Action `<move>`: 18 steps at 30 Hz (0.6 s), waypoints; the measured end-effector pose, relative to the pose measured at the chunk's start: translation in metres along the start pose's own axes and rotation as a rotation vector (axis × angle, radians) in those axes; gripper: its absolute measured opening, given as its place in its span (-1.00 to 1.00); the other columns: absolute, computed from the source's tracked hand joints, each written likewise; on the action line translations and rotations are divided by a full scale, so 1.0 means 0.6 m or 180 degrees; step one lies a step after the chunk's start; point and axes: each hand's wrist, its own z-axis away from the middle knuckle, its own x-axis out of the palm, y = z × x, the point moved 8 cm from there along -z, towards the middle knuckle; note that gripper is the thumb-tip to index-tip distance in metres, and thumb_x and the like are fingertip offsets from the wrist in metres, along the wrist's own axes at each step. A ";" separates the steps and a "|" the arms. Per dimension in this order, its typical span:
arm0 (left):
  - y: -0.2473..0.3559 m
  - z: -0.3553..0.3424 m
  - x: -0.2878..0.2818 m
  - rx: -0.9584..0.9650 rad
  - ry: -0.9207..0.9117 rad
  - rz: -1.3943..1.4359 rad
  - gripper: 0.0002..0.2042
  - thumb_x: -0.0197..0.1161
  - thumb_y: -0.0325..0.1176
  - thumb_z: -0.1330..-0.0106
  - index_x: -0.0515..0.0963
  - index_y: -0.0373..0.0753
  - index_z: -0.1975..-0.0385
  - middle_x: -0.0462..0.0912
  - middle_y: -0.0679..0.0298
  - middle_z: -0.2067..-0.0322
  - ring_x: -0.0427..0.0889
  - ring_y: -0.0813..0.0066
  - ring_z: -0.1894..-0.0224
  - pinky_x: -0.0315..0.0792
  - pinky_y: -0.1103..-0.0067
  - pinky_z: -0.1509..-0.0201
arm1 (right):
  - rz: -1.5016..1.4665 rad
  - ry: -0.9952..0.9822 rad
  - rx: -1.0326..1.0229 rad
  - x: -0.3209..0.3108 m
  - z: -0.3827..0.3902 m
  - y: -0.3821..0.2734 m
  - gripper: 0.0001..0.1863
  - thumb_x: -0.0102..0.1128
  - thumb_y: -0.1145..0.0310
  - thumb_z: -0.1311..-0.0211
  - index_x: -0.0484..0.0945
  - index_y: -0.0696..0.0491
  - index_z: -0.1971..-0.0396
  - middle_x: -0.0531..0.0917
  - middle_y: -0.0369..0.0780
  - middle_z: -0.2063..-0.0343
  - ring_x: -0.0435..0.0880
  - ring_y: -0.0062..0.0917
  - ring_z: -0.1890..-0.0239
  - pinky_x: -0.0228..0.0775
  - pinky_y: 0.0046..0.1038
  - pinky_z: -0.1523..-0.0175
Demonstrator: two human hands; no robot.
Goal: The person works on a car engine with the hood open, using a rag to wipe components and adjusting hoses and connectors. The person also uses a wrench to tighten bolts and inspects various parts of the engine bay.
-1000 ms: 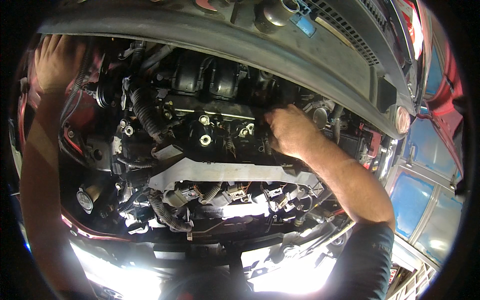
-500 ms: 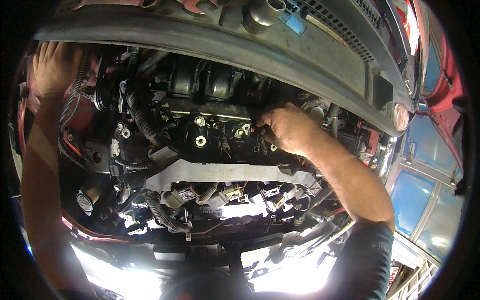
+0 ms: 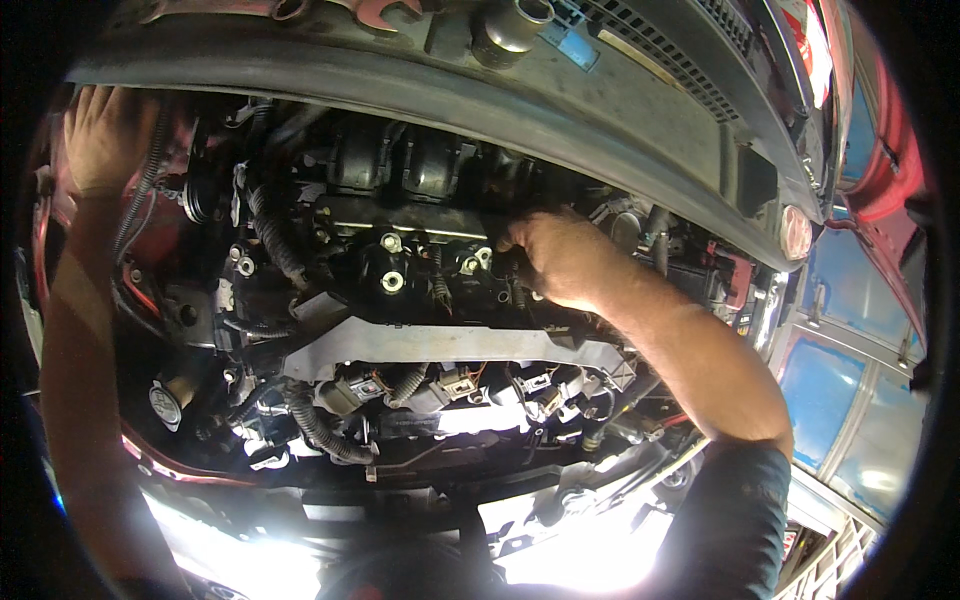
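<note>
My left hand (image 3: pixel 103 150) rests with its fingers spread on the red bodywork at the upper left, beside a corrugated hose (image 3: pixel 147 190). My right hand (image 3: pixel 560 255) reaches into the engine bay, fingers curled at the right end of a metal rail (image 3: pixel 400 218) below the black intake manifold (image 3: pixel 435 165); what they grip is hidden. Near it are bolt fittings (image 3: pixel 391 280) and a thin ribbed wire sleeve (image 3: pixel 439 285). A pale bracket (image 3: pixel 450 342) crosses the engine below, above several connectors (image 3: pixel 455 385).
Wrenches (image 3: pixel 390 15), a metal socket (image 3: pixel 510 35) and a blue plastic piece (image 3: pixel 570 48) lie on the cowl (image 3: pixel 660 120) across the top. A reservoir cap (image 3: pixel 163 405) sits at the lower left. Red body panels (image 3: pixel 895 230) and blue-and-silver panels (image 3: pixel 820 400) show at the right.
My right hand has shifted slightly left along the rail, fingertips still down among the engine parts. The view has shifted a little. My left hand stays against the bodywork.
</note>
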 end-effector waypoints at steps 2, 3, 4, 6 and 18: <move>-0.002 0.001 0.002 0.0025 0.0032 0.0027 -0.69 0.28 -0.08 -0.22 0.58 -0.12 0.17 0.61 0.26 0.15 0.56 0.20 0.02 0.39 0.29 -0.07 | 0.0182 0.0044 -0.0028 -0.005 -0.001 -0.004 -0.69 0.33 0.42 -0.14 0.66 -0.02 0.07 0.71 -0.11 0.13 0.69 -0.19 0.03 0.52 -0.24 -0.16; -0.002 0.001 0.003 0.0032 0.0041 0.0048 -0.69 0.28 -0.08 -0.22 0.58 -0.12 0.16 0.61 0.26 0.15 0.56 0.20 0.02 0.39 0.29 -0.07 | 0.0325 -0.0037 0.0089 -0.003 -0.001 -0.001 -0.70 0.32 0.40 -0.16 0.66 -0.03 0.06 0.71 -0.09 0.12 0.68 -0.19 0.02 0.52 -0.23 -0.15; -0.003 0.002 0.004 0.0027 0.0021 0.0035 -0.69 0.28 -0.08 -0.22 0.58 -0.12 0.16 0.61 0.26 0.15 0.56 0.21 0.02 0.39 0.29 -0.07 | 0.0311 -0.0057 0.0145 -0.005 0.000 -0.002 -0.69 0.30 0.45 -0.15 0.65 -0.02 0.06 0.71 -0.08 0.13 0.67 -0.19 0.00 0.54 -0.22 -0.14; -0.003 0.002 0.006 0.0007 -0.0053 -0.0021 -0.69 0.28 -0.07 -0.21 0.58 -0.12 0.16 0.61 0.26 0.15 0.56 0.21 0.02 0.39 0.29 -0.08 | 0.0357 -0.0270 0.0357 -0.004 0.004 0.003 -0.65 0.27 0.56 -0.13 0.64 0.02 0.04 0.69 -0.06 0.15 0.65 -0.18 -0.04 0.58 -0.21 -0.12; -0.001 0.000 0.002 -0.0088 -0.0176 0.0015 -0.68 0.27 -0.07 -0.23 0.58 -0.11 0.14 0.61 0.27 0.15 0.56 0.20 0.01 0.39 0.28 -0.09 | 0.0559 -0.0239 0.0386 -0.002 -0.005 -0.005 -0.59 0.42 0.46 -0.02 0.67 -0.06 0.05 0.69 -0.06 0.12 0.65 -0.21 -0.03 0.51 -0.25 -0.20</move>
